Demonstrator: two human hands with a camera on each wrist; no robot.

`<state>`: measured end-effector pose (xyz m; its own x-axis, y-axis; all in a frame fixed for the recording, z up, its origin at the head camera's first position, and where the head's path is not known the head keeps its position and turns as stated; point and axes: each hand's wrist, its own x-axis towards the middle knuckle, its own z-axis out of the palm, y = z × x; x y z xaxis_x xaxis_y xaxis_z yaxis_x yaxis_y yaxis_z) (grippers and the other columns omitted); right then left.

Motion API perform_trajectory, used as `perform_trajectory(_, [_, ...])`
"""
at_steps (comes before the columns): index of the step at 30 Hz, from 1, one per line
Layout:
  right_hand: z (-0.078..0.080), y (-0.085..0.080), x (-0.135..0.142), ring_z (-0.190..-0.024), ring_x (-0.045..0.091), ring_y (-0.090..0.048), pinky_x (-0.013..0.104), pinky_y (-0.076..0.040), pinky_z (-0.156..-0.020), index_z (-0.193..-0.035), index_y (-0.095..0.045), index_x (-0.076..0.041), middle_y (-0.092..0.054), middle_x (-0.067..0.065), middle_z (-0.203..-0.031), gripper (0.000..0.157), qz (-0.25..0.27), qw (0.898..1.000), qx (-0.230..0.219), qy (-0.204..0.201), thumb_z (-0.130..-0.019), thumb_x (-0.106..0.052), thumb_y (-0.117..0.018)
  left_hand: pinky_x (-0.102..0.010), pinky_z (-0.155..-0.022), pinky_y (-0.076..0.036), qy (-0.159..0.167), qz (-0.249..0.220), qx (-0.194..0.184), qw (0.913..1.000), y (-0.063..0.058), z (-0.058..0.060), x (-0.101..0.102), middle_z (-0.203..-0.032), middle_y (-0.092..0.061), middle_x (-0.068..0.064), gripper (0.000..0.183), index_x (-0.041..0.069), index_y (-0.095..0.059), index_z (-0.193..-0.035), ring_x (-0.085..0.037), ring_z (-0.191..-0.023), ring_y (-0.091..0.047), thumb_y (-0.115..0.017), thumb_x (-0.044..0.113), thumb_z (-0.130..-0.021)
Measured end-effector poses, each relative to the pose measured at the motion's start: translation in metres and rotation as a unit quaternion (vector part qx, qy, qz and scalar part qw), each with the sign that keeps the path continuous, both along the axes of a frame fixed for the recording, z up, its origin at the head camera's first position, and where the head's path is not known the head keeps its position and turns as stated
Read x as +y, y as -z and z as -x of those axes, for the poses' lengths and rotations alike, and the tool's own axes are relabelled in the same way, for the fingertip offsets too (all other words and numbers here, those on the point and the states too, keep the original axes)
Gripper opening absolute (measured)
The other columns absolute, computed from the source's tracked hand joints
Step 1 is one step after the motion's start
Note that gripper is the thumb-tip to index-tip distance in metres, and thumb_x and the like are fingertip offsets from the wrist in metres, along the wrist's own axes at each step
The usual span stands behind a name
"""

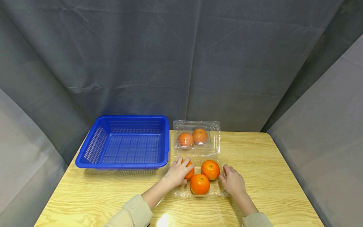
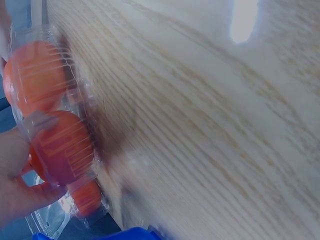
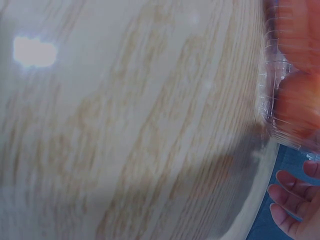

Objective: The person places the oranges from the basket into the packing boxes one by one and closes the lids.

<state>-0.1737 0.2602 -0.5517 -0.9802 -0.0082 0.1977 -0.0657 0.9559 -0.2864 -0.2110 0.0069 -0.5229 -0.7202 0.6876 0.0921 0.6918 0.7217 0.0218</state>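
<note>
A clear plastic fruit box [image 1: 216, 189] lies in front of me with several oranges in its tray. My left hand [image 1: 177, 172] grips the left orange [image 1: 189, 171], fingers over its top and thumb low on its side; that orange [image 2: 62, 147] also shows through the box wall in the left wrist view. Beside it sit a front orange [image 1: 199, 184] and a right orange [image 1: 210, 170]. My right hand [image 1: 233, 181] is at the tray's right edge, fingers loosely bent. In the right wrist view the right hand [image 3: 300, 200] holds nothing.
Behind the tray, two paler oranges [image 1: 199, 136] show through clear plastic [image 1: 214, 138]. A blue perforated basket [image 1: 130, 148] stands on the left of the wooden table [image 1: 255, 157]. Grey curtains [image 1: 141, 63] hang behind and at both sides.
</note>
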Motion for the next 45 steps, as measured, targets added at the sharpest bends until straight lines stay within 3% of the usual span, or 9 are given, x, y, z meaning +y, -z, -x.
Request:
perform_trajectory(23, [0.001, -0.001, 0.000, -0.054, 0.019, -0.043, 0.033, -0.035, -0.047, -0.082, -0.047, -0.010, -0.045, 0.002, -0.068, 0.016, 0.000, 1.000, 0.004, -0.001, -0.079, -0.019, -0.061, -0.042, -0.086, -0.045, -0.012, 0.005, -0.005, 0.9999, -0.005, 0.002, -0.003, -0.133, -0.040, -0.005, 0.066, 0.024, -0.049, -0.129, -0.029, -0.111, -0.044, -0.077, 0.034, -0.069])
perform_trajectory(29, [0.001, 0.000, 0.000, -0.054, 0.019, -0.042, 0.032, -0.034, -0.046, -0.081, -0.047, -0.010, -0.044, 0.002, -0.068, 0.017, 0.002, 1.000, 0.001, -0.001, -0.079, -0.019, -0.061, -0.044, -0.092, -0.041, 0.012, -0.003, -0.022, 0.9997, -0.020, 0.006, -0.007, -0.132, -0.043, -0.005, 0.058, 0.022, -0.051, -0.127, -0.027, -0.116, -0.044, -0.070, 0.031, -0.073])
perform_trajectory(33, [0.001, -0.001, 0.000, -0.054, 0.019, -0.041, 0.031, -0.033, -0.046, -0.081, -0.046, -0.010, -0.043, 0.001, -0.067, 0.017, 0.003, 1.000, -0.004, 0.000, -0.079, -0.019, -0.061, -0.043, -0.098, -0.037, 0.030, -0.028, -0.022, 0.9989, -0.034, 0.012, -0.008, -0.129, -0.049, -0.006, 0.050, 0.017, -0.056, -0.123, -0.027, -0.118, -0.045, -0.064, 0.029, -0.075])
perform_trajectory(38, [0.000, -0.001, 0.000, -0.054, 0.019, -0.041, 0.032, -0.033, -0.046, -0.082, -0.047, -0.010, -0.044, 0.001, -0.068, 0.017, 0.006, 1.000, -0.003, 0.001, -0.079, -0.019, -0.061, -0.038, -0.095, -0.040, 0.028, -0.093, 0.037, 0.9946, -0.047, 0.025, -0.008, -0.117, -0.057, -0.004, 0.035, 0.013, -0.061, -0.114, -0.022, -0.110, -0.051, -0.059, 0.024, -0.080])
perform_trajectory(45, [0.000, 0.000, 0.001, -0.053, 0.019, -0.041, 0.031, -0.034, -0.046, -0.082, -0.047, -0.010, -0.044, 0.001, -0.068, 0.017, 0.005, 1.000, -0.006, -0.001, -0.079, -0.020, -0.060, -0.035, -0.083, -0.046, -0.036, -0.214, 0.092, 0.9718, -0.057, 0.048, -0.013, -0.099, -0.062, -0.002, 0.019, 0.010, -0.063, -0.099, -0.019, -0.093, -0.056, -0.055, 0.022, -0.085])
